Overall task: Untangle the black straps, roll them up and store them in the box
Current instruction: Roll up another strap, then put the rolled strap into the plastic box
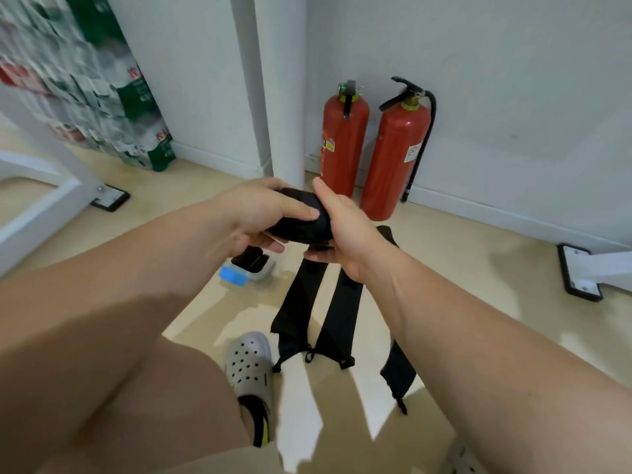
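Both hands hold a rolled black strap (302, 217) in the air above the floor. My left hand (260, 213) grips the roll from the left, thumb across its front. My right hand (342, 227) clasps its right end, and a loose tail of the strap (302, 299) hangs from under it to the floor. Two more black straps (340, 316) (398, 367) lie flat on the floor below. A small clear box (265, 272) with a blue latch sits on the floor under my left hand, with rolled black straps inside.
Two red fire extinguishers (345, 142) (396, 159) stand against the white wall behind the hands. A white pillar (273, 97) rises at the corner. My foot in a grey clog (249, 367) is near the straps. Table feet (109, 197) (581, 275) rest at left and right.
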